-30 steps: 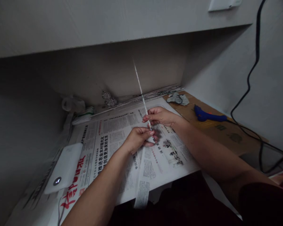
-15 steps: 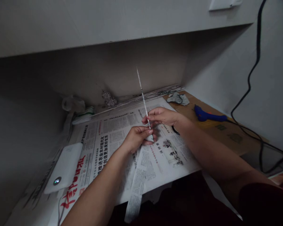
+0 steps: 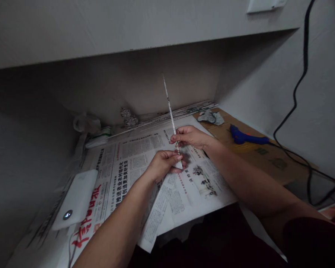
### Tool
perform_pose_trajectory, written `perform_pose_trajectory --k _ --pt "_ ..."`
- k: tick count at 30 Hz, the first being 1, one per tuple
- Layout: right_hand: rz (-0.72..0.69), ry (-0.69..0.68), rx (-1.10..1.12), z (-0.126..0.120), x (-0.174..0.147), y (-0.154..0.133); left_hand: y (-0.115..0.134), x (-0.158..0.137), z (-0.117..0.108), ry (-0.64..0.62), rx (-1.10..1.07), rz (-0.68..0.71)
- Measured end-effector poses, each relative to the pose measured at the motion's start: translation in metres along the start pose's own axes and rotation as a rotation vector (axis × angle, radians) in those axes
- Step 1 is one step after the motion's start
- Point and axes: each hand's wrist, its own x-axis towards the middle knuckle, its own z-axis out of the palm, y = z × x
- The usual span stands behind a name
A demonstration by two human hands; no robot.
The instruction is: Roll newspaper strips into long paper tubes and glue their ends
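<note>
Between my hands stands a thin rolled newspaper stick (image 3: 169,106), its narrow tip pointing up and away from me. My right hand (image 3: 191,136) pinches it above its lower end with thumb and fingers. Just below, my left hand (image 3: 166,163) is closed on the strip end where the roll begins. From there a loose newspaper strip (image 3: 155,219) hangs down toward me over the table's near edge. A spread newspaper sheet (image 3: 139,149) lies flat under both hands. Part of the roll is hidden behind my fingers.
On brown cardboard (image 3: 257,156) at right lies a blue glue gun (image 3: 247,137) with a black cable (image 3: 294,100). Crumpled paper (image 3: 211,117) is behind it. Several thin paper sticks (image 3: 181,110) line the back wall. A white power bank (image 3: 76,199) lies at left.
The loose strip has swung left and its lower end sits higher. The stick has risen slightly at its tip. Both hands stay in nearly the same place, the right fingers slightly shifted.
</note>
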Motion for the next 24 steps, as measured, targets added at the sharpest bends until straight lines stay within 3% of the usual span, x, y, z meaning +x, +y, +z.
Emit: perform_pose_trajectory --k 5,10,14,20,24 --pt "0.017 -0.171 -0.029 -0.0022 -0.0002 0.0000 -0.0007 0.0003 -0.0006 -0.002 -0.015 0.018" --pt "-0.027 -0.033 -0.054 0.0000 0.0009 0.0008 -0.0033 0.0020 -0.0020 0.003 -0.017 0.012" --pt "0.000 -0.163 -0.058 0.0009 -0.0009 -0.0009 -0.0033 0.0024 -0.0030 0.012 -0.015 0.017" --pt "-0.021 -0.024 -0.002 0.0015 -0.0003 -0.0011 -0.0033 0.0019 -0.0030 0.002 -0.023 0.024" --pt "0.010 -0.133 -0.007 0.0014 -0.0016 -0.0029 -0.0034 0.0009 -0.0029 0.005 -0.008 0.026"
